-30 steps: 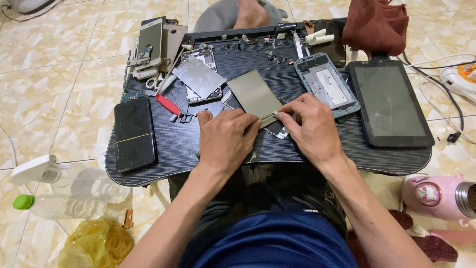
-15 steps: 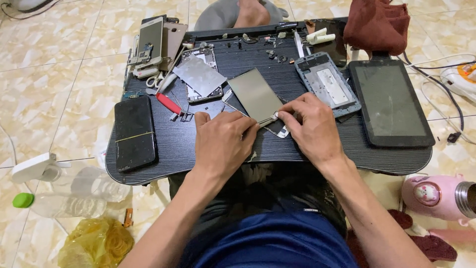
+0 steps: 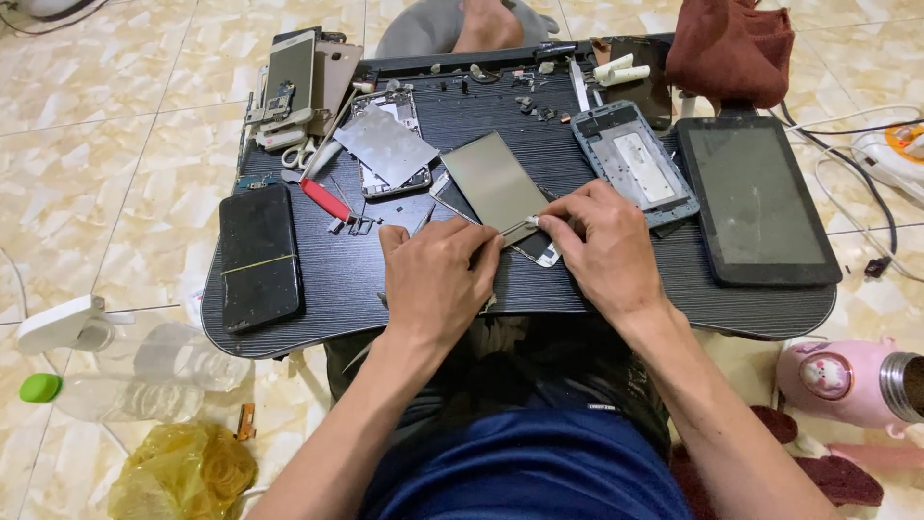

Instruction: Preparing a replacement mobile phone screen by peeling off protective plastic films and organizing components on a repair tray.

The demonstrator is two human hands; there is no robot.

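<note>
Pinching the near edge of the thin grey-gold rectangular display panel [image 3: 494, 185], your left hand [image 3: 438, 281] and right hand [image 3: 602, 247] meet over it — fingertips pressed together on it. The panel lies just beyond your fingers on the black ribbed lap table [image 3: 337, 279]; a red-handled tool [image 3: 325, 198] sits left of them.

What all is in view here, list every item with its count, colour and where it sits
lap table: 1, black, across the person's lap
screen panel: 1, grey-olive, table centre, touched by both hands
black phone: 1, table's left end
tablet: 1, black, table's right end
phone frame: 1, grey-blue, left of tablet
metal plate: 1, silver, upper middle
red-handled tool: 1, right of black phone
cloth: 1, dark red, top right
plastic bottle: 1, clear, green cap, floor left
flask: 1, pink, floor right
left hand: near table's front edge
right hand: beside it
</note>
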